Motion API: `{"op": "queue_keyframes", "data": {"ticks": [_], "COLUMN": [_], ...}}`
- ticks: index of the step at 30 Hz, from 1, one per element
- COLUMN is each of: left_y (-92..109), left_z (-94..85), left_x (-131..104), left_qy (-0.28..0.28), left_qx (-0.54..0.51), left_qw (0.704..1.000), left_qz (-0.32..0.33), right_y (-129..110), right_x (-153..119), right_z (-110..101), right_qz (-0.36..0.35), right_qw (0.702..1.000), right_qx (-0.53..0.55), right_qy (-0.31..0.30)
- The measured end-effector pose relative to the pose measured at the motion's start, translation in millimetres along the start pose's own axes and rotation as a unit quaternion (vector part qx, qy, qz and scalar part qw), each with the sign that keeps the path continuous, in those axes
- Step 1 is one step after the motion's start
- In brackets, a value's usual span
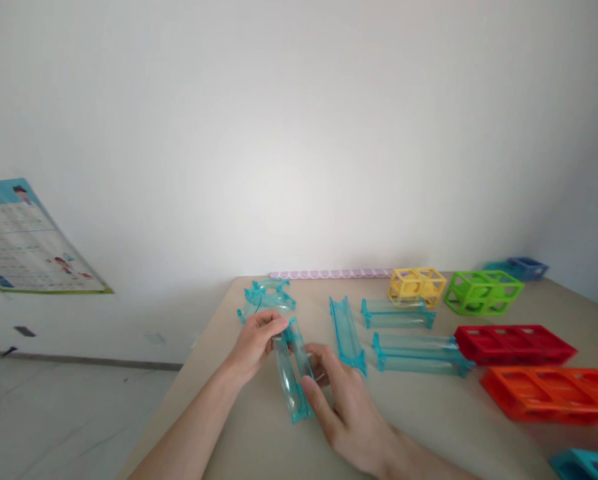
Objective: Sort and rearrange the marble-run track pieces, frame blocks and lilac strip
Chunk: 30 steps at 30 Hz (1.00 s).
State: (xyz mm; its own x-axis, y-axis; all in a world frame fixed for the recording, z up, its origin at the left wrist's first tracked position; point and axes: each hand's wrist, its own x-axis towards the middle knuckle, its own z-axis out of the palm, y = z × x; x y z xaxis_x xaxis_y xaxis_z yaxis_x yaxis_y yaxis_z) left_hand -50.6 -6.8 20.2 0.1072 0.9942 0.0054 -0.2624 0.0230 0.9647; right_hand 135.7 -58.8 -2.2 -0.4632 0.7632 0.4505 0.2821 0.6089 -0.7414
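A long translucent teal track piece (287,380), looking like part of a marble run, is held above the table between both hands. My left hand (259,340) pinches its far end between thumb and fingers. Nearer to me, my right hand (341,397) grips its right side, the thumb on top and the fingers partly hidden behind it. Another straight teal track piece (347,333) lies just right of the hands. Beyond my left hand sit curved teal pieces (269,297), close together.
Two more straight tracks (399,313) lie to the right. Behind and beside them stand yellow (417,287), green (483,292), red (515,345) and orange (553,393) block frames. A blue block (527,269) is at the far right. A patterned strip (333,274) runs along the wall.
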Motion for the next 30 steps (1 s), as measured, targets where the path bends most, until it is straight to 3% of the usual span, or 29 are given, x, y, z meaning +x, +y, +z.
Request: {"op": "queue_keyframes", "data": {"ticks": [3,6,9,11,14,17,20,25,30], "left_y": [0,-1,-4,-6,-6,-4,-3,-3,-4], "left_z": [-1.2,-5.1,-8.8,-9.8,-9.2,-7.7,-7.3,-10.3,-14.1], "left_x": [-2,-5,-6,-6,-5,-3,-3,-3,1], "left_qy": [-0.026,-0.091,-0.171,-0.196,-0.188,-0.173,-0.164,-0.136,-0.095], "left_qx": [0.008,0.009,-0.012,-0.028,-0.037,-0.046,-0.057,-0.061,-0.086], "left_qw": [0.999,0.993,0.984,0.98,0.981,0.983,0.984,0.987,0.99], "left_qz": [0.036,0.07,0.043,0.029,0.04,0.047,0.043,0.054,0.062], "right_y": [-4,-13,-13,-7,3,8,12,27,37], "right_x": [-1,-6,-19,-33,-58,-79,-91,-116,-138], "right_z": [1,3,-2,-13,-41,-76,-101,-108,-103], "right_qz": [-0.007,-0.005,-0.023,-0.084,-0.145,-0.102,-0.044,-0.035,-0.015], "right_qw": [0.999,0.999,0.996,0.982,0.945,0.928,0.914,0.873,0.85], "right_qx": [-0.022,-0.027,-0.083,-0.169,-0.288,-0.347,-0.399,-0.483,-0.521], "right_qy": [0.028,0.039,0.013,-0.013,-0.057,-0.085,-0.053,0.049,0.073]}}
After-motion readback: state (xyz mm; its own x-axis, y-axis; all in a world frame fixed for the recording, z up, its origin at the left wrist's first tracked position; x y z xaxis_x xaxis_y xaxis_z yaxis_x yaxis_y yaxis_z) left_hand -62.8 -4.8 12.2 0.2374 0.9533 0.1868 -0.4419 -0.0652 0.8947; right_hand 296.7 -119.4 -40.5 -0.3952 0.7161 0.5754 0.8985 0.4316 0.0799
